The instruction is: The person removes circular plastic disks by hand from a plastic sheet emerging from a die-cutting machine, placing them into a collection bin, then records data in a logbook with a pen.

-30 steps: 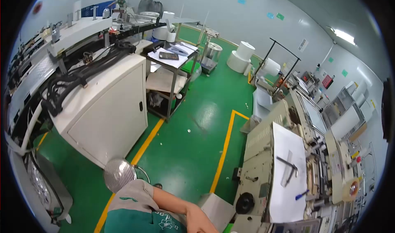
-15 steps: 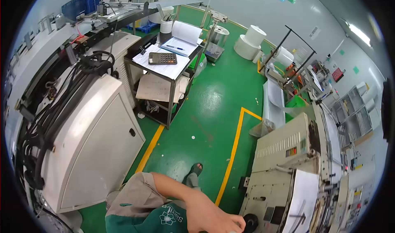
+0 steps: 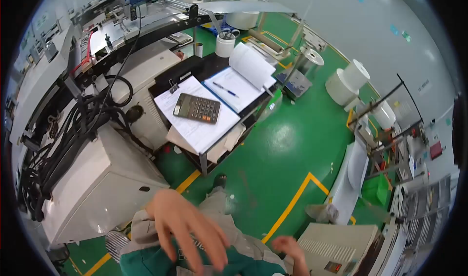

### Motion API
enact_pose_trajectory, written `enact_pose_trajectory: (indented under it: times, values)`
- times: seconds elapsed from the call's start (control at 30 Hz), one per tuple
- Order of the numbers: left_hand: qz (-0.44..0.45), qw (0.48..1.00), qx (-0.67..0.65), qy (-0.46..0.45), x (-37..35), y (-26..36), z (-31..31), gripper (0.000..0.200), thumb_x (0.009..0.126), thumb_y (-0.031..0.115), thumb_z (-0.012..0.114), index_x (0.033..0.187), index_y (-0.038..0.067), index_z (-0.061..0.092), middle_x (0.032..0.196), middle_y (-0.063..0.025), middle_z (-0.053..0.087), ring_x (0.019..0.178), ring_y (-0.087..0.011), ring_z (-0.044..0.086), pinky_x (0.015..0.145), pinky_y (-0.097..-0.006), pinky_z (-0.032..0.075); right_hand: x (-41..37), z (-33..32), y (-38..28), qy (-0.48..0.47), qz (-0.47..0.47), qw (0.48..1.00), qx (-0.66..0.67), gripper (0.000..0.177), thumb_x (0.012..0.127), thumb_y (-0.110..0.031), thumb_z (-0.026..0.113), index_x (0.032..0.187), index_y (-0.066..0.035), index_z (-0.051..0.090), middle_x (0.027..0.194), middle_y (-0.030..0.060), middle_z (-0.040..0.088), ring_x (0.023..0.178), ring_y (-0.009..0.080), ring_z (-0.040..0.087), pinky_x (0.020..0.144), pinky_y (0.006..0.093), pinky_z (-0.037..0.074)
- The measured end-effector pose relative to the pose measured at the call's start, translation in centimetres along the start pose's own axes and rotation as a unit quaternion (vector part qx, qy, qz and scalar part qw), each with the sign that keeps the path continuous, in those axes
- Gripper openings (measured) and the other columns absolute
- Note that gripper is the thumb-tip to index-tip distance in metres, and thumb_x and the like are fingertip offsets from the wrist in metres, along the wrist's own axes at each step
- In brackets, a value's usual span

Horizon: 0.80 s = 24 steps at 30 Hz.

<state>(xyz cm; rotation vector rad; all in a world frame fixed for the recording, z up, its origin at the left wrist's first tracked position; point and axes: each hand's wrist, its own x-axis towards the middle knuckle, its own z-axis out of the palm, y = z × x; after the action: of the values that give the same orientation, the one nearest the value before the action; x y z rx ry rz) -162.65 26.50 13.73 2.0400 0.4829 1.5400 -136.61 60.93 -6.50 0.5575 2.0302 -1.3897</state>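
My left hand (image 3: 190, 229) hangs over my lap, fingers spread and pointing down, with nothing in it. Lower right, my right hand (image 3: 288, 247) is raised beside the beige machine cabinet (image 3: 324, 249); it is small and a little blurred, its fingers loosely bent and apart, and no object shows in it. Ahead stands a black cart (image 3: 209, 65). On it a calculator (image 3: 197, 108) rests on clipped papers (image 3: 195, 135), beside an open notebook (image 3: 229, 92) with a blue pen (image 3: 225, 89). A white cup (image 3: 225, 45) holding tools stands behind them.
A white machine cabinet (image 3: 109, 193) with black cables (image 3: 73, 139) stands at the left. White rolls (image 3: 341, 87) sit on the green floor (image 3: 278, 149) near the wall. A green bin (image 3: 376, 190) and a metal frame (image 3: 414, 125) are at the right. Yellow lines mark the floor.
The view has moved closer to the cart and its papers. My left hand, earlier stretched right near a dark round part, is now further left with fingers spread. My right hand has come into view.
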Motion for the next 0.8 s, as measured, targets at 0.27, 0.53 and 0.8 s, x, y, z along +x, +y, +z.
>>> enact_pose_trajectory:
  times: [0.27,0.53,0.8]
  values:
    - [-0.192,0.563,0.322,0.737,-13.0,-6.8,-22.6,0.03,0.08,0.006,0.056,0.109,0.001,0.05,0.11,-0.0082,0.052,0.107,-0.0146,0.047,0.092,-0.0275,0.035,36.9,-17.7,-32.1,0.295,-0.383,0.872,0.084,0.034,0.09,-0.021,0.044,0.12,-0.005,0.049,0.109,0.0044,0.055,0.093,0.012,0.049,0.08,0.024,0.039]
    - [-0.402,0.43,0.598,0.544,-14.3,-13.1,-30.2,0.036,0.079,0.02,0.059,0.113,0.008,0.052,0.126,-0.0153,0.041,0.12,-0.033,0.035,0.1,-0.0421,0.025,44.5,-8.7,-44.5,-0.002,-0.56,0.794,-0.237,0.025,0.08,-0.011,0.053,0.103,-0.005,0.058,0.106,0.0176,0.056,0.101,0.0326,0.05,0.086,0.0416,0.039]
    - [-0.608,0.347,0.547,0.459,-19.2,-18.4,-29.6,0.041,0.075,0.026,0.064,0.112,0.012,0.052,0.131,-0.0075,0.04,0.129,-0.028,0.025,0.103,-0.0527,0.012,51.5,-17.4,-44.5,0.177,-0.492,0.811,-0.262,0.03,0.07,-0.007,0.061,0.099,-0.003,0.057,0.086,0.0148,0.052,0.076,0.028,0.053,0.071,0.0378,0.043]
